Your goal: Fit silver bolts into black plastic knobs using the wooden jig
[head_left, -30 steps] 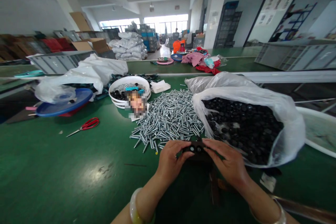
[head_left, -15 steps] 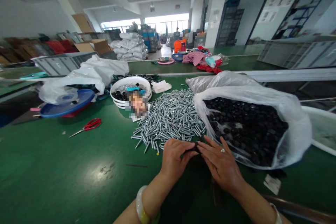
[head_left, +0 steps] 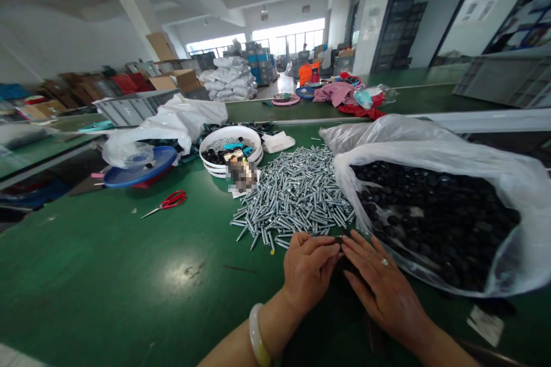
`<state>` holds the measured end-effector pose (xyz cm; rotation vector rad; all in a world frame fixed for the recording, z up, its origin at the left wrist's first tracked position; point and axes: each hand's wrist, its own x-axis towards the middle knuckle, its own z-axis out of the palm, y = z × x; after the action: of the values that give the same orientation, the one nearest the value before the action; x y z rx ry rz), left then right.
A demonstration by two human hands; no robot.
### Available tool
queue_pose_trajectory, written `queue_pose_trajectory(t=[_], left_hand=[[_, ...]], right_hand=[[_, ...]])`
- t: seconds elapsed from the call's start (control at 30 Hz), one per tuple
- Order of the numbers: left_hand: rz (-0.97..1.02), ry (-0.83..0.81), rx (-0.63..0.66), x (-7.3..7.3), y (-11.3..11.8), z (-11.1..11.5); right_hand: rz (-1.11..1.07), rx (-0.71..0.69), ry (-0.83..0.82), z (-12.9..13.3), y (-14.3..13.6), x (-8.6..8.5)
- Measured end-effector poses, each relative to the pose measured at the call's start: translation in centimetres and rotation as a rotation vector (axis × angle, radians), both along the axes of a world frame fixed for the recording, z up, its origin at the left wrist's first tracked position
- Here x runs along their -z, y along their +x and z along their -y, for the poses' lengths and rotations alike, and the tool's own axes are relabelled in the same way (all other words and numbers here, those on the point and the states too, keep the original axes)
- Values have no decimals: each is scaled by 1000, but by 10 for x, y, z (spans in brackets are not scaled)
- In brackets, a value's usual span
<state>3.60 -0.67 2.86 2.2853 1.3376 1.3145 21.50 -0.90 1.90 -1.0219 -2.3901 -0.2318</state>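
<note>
My left hand [head_left: 307, 266] is closed, thumb and fingers pinched on a small dark part [head_left: 340, 241] mostly hidden between the hands. My right hand [head_left: 383, 281], with a ring, has its fingers stretched out, their tips against the same dark part. Just beyond the hands lies a heap of silver screws [head_left: 297, 192]. To its right a clear plastic bag [head_left: 523, 183] lies open, full of black round parts [head_left: 439, 218]. Below the hands the surface is dark and hard to make out.
Red-handled scissors [head_left: 173, 199] lie on the green table [head_left: 129, 275] at left. Beyond them stand a blue tray [head_left: 142, 171] and stacked white bowls [head_left: 232, 140] holding small parts. A paper scrap [head_left: 485, 325] lies at lower right. Grey crates stand farther back.
The whole view has swung left, so things appear farther right. My left fingers have curled in more around the dark part, and my right hand lies flatter beside it.
</note>
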Motion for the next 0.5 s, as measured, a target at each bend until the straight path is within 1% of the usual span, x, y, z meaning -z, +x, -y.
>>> queue_pose_trajectory(t=[0.17, 0.33, 0.43, 0.5], left_hand=[[-43, 17, 77, 0, -3, 4], [-20, 64, 51, 6, -2, 3], [-2, 127, 44, 12, 0, 4], [24, 138, 22, 15, -2, 5]], right_hand=[[45, 10, 11, 5, -3, -3], [83, 1, -37, 12, -5, -1], [50, -58, -137, 11, -3, -10], [-39, -62, -192, 9, 2, -20]])
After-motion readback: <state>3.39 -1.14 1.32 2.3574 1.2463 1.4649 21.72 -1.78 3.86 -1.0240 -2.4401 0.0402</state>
